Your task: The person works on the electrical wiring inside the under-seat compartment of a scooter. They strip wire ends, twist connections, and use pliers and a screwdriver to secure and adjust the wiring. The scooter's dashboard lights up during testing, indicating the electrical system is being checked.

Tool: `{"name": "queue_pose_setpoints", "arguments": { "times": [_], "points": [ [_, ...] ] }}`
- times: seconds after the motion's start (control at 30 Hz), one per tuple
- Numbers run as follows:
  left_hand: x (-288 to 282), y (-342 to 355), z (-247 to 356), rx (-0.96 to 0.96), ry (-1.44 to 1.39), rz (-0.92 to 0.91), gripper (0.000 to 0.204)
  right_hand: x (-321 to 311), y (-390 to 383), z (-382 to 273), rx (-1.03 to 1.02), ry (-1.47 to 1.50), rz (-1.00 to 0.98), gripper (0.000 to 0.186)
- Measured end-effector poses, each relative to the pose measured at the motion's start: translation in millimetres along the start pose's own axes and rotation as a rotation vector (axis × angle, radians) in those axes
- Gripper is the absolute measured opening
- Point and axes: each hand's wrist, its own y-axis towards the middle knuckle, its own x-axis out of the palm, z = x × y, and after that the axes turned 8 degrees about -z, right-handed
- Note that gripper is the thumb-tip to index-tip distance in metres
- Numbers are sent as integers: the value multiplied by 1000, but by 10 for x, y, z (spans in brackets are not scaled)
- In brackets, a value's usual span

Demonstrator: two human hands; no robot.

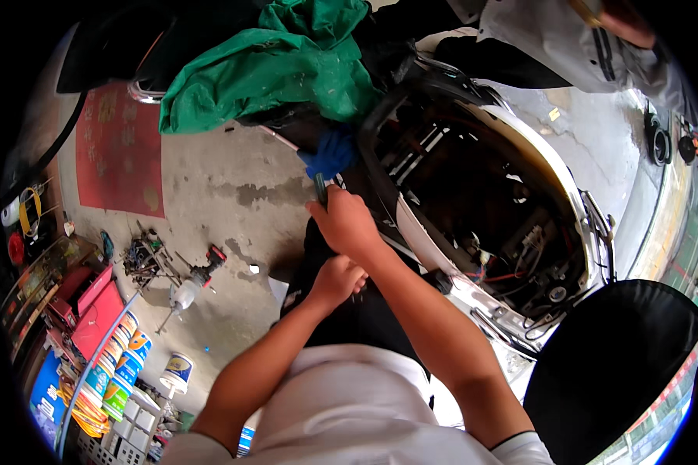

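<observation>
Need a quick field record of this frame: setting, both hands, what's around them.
setting: workshop with a concrete floor, seen from above
main object: scooter with its seat compartment open, wiring exposed
right hand: right hand closed around a thin dark tool at the scooter's edge
left hand: left hand fisted just below the right one; what it holds cannot be told
nearby: green cloth over the scooter, blue rag beneath it
floor: power drill, stacked tubs, red mat
</observation>
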Motion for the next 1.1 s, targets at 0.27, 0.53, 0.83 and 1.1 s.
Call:
{"name": "queue_pose_setpoints", "arguments": {
  "times": [0.27,0.53,0.83,1.1],
  "points": [
    [-869,-589,-300,-286,-288,274,16,1468,2408,1742,491,422,698,30],
    [-693,-479,159,-148,-140,205,13,913,1068,1102,130,-113,398,36],
    [507,-166,1301,57,128,-445,20,-1460,-1608,1498,159,45,753,15],
    [1982,47,1809,286,322,-380,15,-1663,-926,2498,402,-430,-85,23]
  ]
}}
